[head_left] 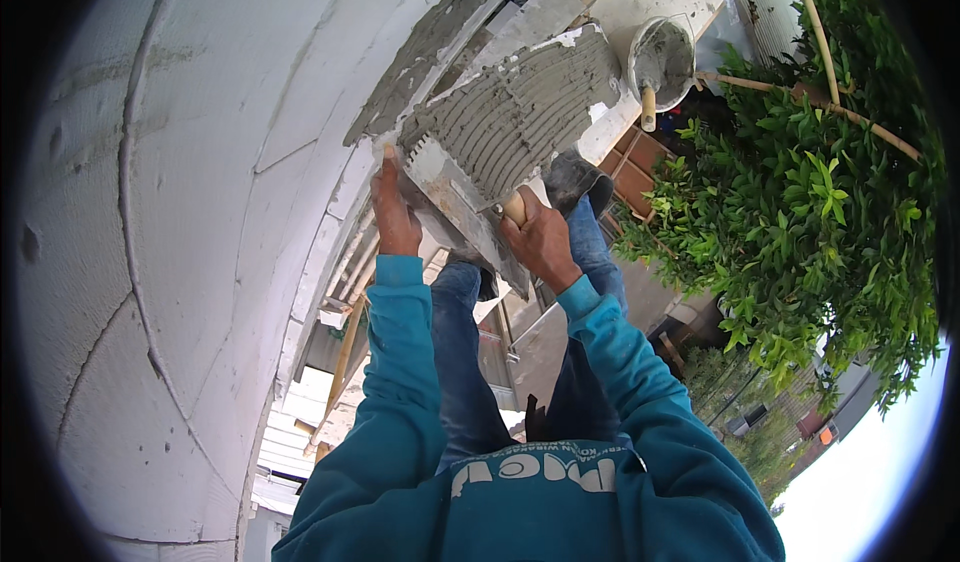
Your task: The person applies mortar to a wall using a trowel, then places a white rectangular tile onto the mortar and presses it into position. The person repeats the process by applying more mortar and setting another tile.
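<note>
My right hand point(545, 242) is wrapped round the wooden handle of a notched trowel point(448, 184). The trowel's metal blade rests at the near edge of a flat slab point(598, 112), which is coated with grey mortar point(520, 102) combed into curved ridges. At the slab's near left corner my left hand point(397, 207) grips the edge, thumb uppermost and the other fingers mostly hidden. Beyond the slab to the right, a white bucket point(688, 37) holds grey mortar and a tool with a wooden handle point(648, 108).
A pale block wall point(220, 162) fills the left side, with a mortar patch point(415, 57) near its edge. My legs point(460, 332) stand below the slab, above a lower level. Leafy branches point(800, 202) and bamboo poles point(865, 127) crowd the right.
</note>
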Tool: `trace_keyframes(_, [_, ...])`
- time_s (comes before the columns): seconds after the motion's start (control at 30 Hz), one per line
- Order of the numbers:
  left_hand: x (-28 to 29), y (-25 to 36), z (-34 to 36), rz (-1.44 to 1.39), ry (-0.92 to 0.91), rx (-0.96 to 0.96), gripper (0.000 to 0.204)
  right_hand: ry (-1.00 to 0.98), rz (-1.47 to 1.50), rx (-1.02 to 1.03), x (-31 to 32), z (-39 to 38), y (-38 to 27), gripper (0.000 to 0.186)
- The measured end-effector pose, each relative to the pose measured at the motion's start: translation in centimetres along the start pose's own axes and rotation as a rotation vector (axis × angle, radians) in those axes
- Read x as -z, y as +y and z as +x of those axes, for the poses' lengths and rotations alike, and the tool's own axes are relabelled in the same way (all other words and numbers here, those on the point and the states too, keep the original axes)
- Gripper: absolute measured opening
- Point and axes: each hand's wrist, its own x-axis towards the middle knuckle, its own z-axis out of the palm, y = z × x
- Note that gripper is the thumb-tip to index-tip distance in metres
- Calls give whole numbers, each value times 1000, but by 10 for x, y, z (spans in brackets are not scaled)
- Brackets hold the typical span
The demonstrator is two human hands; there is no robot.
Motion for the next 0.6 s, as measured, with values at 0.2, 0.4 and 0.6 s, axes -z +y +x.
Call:
trace_keyframes(0.2, [5, -2, 7, 41, -60, -53, 69, 145, 135, -159, 60, 69, 52, 36])
trace_keyframes(0.4, [-1, -5, 6, 199, -40, -53, 74, 173, 43, -115, 53, 157, 83, 34])
trace_keyframes(0.6, [-17, 2, -22, 301, 60, -53, 72, -174, 261, -103, 29, 73, 25, 28])
